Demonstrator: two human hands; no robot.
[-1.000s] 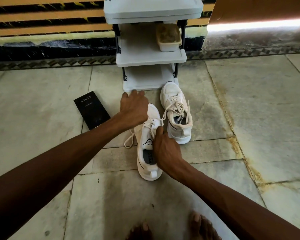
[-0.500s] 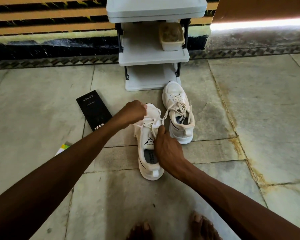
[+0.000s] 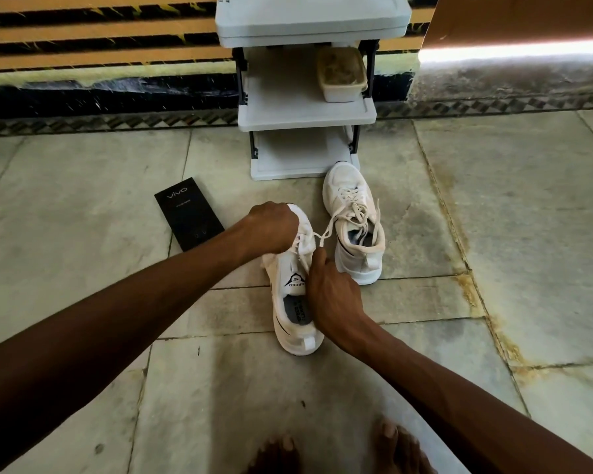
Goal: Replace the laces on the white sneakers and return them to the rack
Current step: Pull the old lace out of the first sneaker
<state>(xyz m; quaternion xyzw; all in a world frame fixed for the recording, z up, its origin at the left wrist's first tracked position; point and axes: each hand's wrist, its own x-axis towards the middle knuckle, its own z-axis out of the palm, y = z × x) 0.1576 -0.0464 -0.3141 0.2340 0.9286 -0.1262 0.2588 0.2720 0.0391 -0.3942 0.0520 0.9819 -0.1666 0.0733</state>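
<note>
- Both white sneakers are down on the stone floor (image 3: 493, 234), right in front of the grey rack (image 3: 305, 114), which stands against the striped wall at the floor's far edge.
- The near sneaker (image 3: 297, 323) lies mid-floor with its heel toward the person, its tongue logo showing and its opening facing up.
- The left hand (image 3: 273, 227) is over the front of that shoe, fingers curled tight around the toe end. Whether they also catch a strand there, I cannot tell.
- The right hand (image 3: 332, 292) is beside the tongue, knuckles up, fingers drawn together and pinching the lace (image 3: 302, 248) at the upper eyelets.
- One loose strand runs up and to the right from that pinch toward the other shoe. Which shoe it belongs to is unclear.
- The far sneaker (image 3: 353, 227) stands upright just right of the near one, its toe touching the rack's bottom shelf and its laces hanging loose over the collar.
- A black Vivo phone box (image 3: 189, 217) lies flat on the floor, left of the shoes and clear of them.
- A lidded plastic container (image 3: 341, 75) sits at the right end of the rack's middle shelf.
- Bare toes (image 3: 397, 446) show at the floor's near edge.
</note>
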